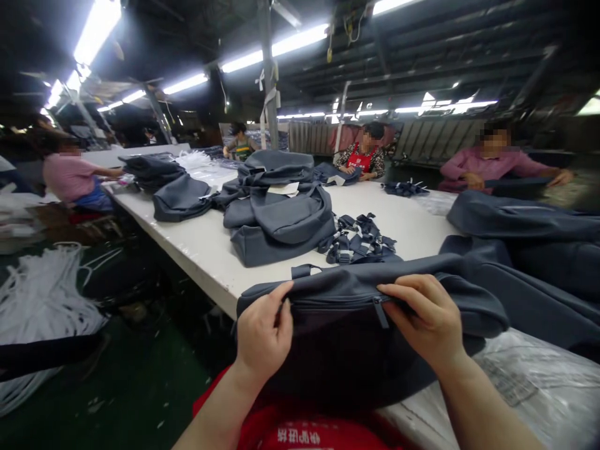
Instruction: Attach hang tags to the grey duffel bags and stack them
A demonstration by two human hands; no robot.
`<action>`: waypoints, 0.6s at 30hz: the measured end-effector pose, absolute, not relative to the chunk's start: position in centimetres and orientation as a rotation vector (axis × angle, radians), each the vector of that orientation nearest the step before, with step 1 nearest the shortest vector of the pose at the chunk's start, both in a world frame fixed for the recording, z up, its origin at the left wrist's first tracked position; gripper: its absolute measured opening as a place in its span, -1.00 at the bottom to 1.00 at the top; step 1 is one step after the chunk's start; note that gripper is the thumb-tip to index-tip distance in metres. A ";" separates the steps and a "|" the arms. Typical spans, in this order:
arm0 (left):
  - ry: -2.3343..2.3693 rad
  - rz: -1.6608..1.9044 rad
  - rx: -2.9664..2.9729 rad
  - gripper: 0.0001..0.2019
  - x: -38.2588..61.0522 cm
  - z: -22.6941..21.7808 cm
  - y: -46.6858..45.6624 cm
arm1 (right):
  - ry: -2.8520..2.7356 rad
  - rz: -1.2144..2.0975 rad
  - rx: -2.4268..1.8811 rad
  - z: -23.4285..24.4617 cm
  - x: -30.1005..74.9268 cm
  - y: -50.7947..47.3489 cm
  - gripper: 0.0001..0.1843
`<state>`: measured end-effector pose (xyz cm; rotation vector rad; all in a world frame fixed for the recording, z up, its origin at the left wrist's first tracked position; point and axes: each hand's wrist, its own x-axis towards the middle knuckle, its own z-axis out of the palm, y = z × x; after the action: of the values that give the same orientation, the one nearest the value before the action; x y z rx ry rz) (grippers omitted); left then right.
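Note:
A dark blue-grey bag (337, 350) lies across my lap and the near table edge, with a zipper running along its top. My left hand (266, 328) pinches the fabric at the zipper's left end, thumb and fingers closed on it. Beside the hanging zipper pull (380, 312), my right hand (429, 315) is closed on the bag's edge at the zipper's right end. Between the two hands the zipper line is stretched fairly straight. The bag's lower front is in deep shadow.
On the white table (197, 250) stand a stack of similar bags (281, 212), a heap of short straps (359, 240) and more bags (529, 250) at the right. Plastic wrap (539, 375) lies near my right arm. Several co-workers sit around; white strips (47, 300) hang at left.

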<state>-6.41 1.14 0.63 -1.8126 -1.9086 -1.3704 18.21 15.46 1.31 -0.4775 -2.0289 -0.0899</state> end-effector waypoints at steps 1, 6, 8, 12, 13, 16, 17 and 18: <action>-2.008 -1.462 -1.773 -0.68 -7.5 -0.1 0.2 | -2.042 -0.082 -0.464 1.4 18.1 15.2 -0.76; -2.423 -1.881 -1.161 -0.44 -14.4 -5.8 -3.4 | -2.041 -0.042 -0.449 1.4 17.2 14.6 -0.74; -2.543 -1.967 -0.961 -0.27 -17.2 -9.1 -4.3 | -2.039 -0.031 -0.457 1.2 16.9 14.9 -0.76; -2.738 -1.977 -0.974 -0.15 -19.8 -13.4 -5.1 | -2.085 -0.002 -0.424 1.2 16.0 15.6 -0.81; -2.692 -1.892 -0.983 -0.15 -19.9 -13.4 -5.0 | -2.075 -0.005 -0.421 1.6 15.7 15.8 -0.82; -2.489 -1.737 -1.135 -0.23 -19.5 -11.0 -3.7 | -1.987 -0.035 -0.427 3.7 15.0 16.5 -0.88; -2.440 -1.752 -1.221 -0.28 -19.3 -9.6 -3.1 | -1.950 -0.048 -0.431 4.7 14.9 16.7 -0.90; -2.412 -1.795 -1.295 -0.33 -19.0 -8.1 -2.5 | -1.913 -0.060 -0.439 5.6 14.7 17.0 -0.90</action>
<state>-18.96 -2.51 -8.15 -1.2953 -2.4119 -1.7949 14.71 16.98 5.62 -0.4389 -1.9127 -0.0599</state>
